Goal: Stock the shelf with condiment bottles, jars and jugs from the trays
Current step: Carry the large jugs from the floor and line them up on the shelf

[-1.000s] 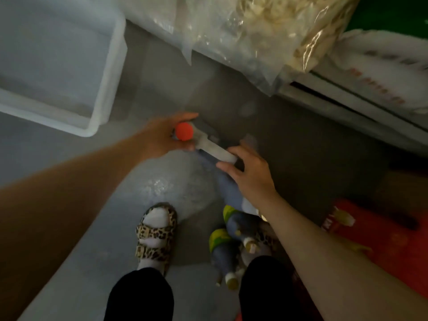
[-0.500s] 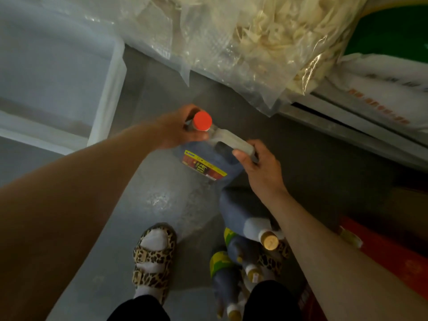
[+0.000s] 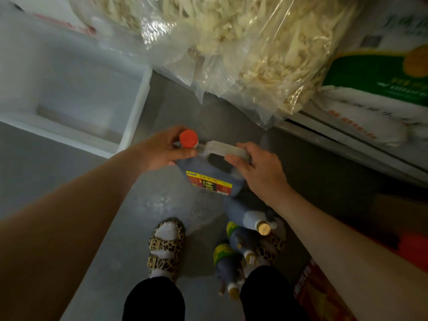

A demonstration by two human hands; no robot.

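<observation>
Held over the grey floor (image 3: 143, 228) in both hands: a dark jug (image 3: 208, 174) with a red cap (image 3: 189, 139), a pale moulded handle along its top and a yellow, blue and red label facing up. Left hand (image 3: 165, 150) wrapped round the neck just under the cap, thumb below and fingers curled behind — a grip closed on the jug. Right hand (image 3: 259, 169) on the far end of the handle, fingers hooked over it and thumb pressed to its near side, likewise a grip closed on the jug. Just below the jug and partly under the right forearm, a cluster of dark bottles (image 3: 243, 235) lying on the floor, tan caps toward the camera, two with yellow-green neck labels; whether touching the jug, hard to tell. Beside the bottles, a leopard-print sandal (image 3: 165, 246) over a white sock, with black trouser legs at the bottom edge; a second sandal mostly hidden behind the bottles. Up left, a white plastic tray (image 3: 136, 107) on the floor, well apart from the jug. Above, clear bags of pale dried strips (image 3: 243, 47) overhanging a shelf edge (image 3: 342, 144), with a green and white sack (image 3: 379, 75) next to them at right. At lower right, a red carton (image 3: 324, 297) — print too blurred to read.
</observation>
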